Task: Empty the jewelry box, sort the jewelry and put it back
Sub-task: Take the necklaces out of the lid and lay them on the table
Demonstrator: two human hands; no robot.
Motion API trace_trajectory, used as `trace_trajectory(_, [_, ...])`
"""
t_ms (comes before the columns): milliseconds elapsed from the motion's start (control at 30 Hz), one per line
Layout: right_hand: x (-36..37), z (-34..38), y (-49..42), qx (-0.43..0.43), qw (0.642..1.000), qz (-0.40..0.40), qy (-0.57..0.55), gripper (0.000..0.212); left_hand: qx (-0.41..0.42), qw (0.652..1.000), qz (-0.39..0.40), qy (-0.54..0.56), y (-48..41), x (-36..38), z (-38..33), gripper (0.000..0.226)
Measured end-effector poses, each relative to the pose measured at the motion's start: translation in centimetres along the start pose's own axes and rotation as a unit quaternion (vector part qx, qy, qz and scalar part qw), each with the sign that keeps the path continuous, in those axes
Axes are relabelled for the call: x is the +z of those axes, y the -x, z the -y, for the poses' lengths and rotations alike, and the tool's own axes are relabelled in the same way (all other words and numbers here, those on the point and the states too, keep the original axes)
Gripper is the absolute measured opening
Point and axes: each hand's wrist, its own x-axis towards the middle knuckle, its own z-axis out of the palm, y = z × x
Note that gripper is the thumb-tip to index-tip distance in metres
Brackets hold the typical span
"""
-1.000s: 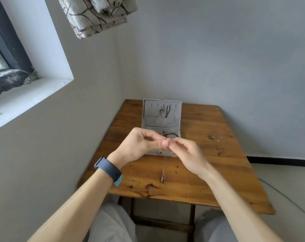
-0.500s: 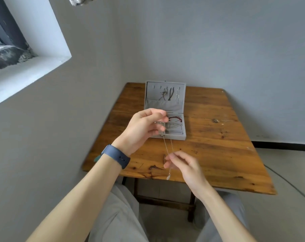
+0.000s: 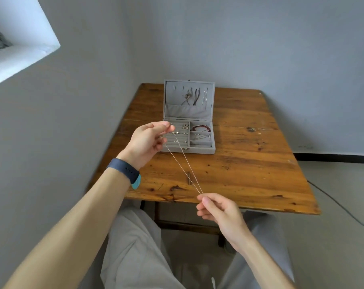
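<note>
A thin silver necklace chain [image 3: 184, 163] is stretched taut in two strands between my hands. My left hand [image 3: 148, 140] pinches its upper end just in front of the grey jewelry box [image 3: 202, 151]. My right hand [image 3: 218, 211] pinches the lower end near the table's front edge. The box stands open on the wooden table [image 3: 250, 163], its lid [image 3: 168, 101] upright with several necklaces hanging inside. Small earrings [image 3: 185, 127] sit in the left padded rows and a red bracelet [image 3: 200, 128] lies in a right compartment.
The table stands in a corner, with grey walls to the left and behind. A window sill [image 3: 20, 57] juts out at upper left. My knees in light trousers [image 3: 139, 247] are below the table's front edge. A cable [image 3: 344, 209] runs across the floor at right.
My hands were together at the box, both pinching the chain. My right hand has pulled down and toward me, drawing the chain taut. The view has tilted downward.
</note>
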Motion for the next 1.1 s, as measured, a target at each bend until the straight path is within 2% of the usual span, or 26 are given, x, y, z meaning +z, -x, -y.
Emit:
trace_trajectory(200, [-0.1, -0.8, 0.2, 0.008, 1.000, -0.014, 0.010, 0.016, -0.054, 0.998, -0.005, -0.006, -0.6, -1.5, 1.3, 0.027])
trace_trajectory(467, [-0.6, -1.4, 0.7, 0.009, 0.999, -0.028, 0.021, 0.016, -0.073, 0.993, 0.017, -0.087, -1.7, -2.6, 0.3, 0.028])
trace_trajectory(533, [-1.2, -1.5, 1.0, 0.010, 0.999, -0.039, 0.021, 0.019, -0.059, 0.987, 0.038, -0.148, -2.0, -2.5, 0.0, 0.024])
trace_trajectory(667, [-3.0, -1.4, 1.6, 0.011, 0.998, -0.061, 0.019, 0.021, 0.024, 0.925, 0.038, -0.377, -3.1, -0.9, -0.1, 0.016])
trace_trajectory(767, [-4.0, -1.3, 2.1, 0.006, 0.996, -0.085, 0.010, 0.019, 0.089, 0.876, 0.035, -0.473, -4.3, 1.8, 0.4, 0.016])
trace_trajectory(967, [-6.6, -2.4, 2.4, 0.016, 0.980, -0.197, -0.023, 0.010, 0.172, 0.798, 0.007, -0.578, -7.6, 10.2, 2.6, 0.013])
trace_trajectory(1100, [-9.6, -2.7, 2.3, 0.013, 0.959, -0.280, 0.027, 0.010, 0.196, 0.770, 0.021, -0.607, -9.9, 16.2, 4.3, 0.014])
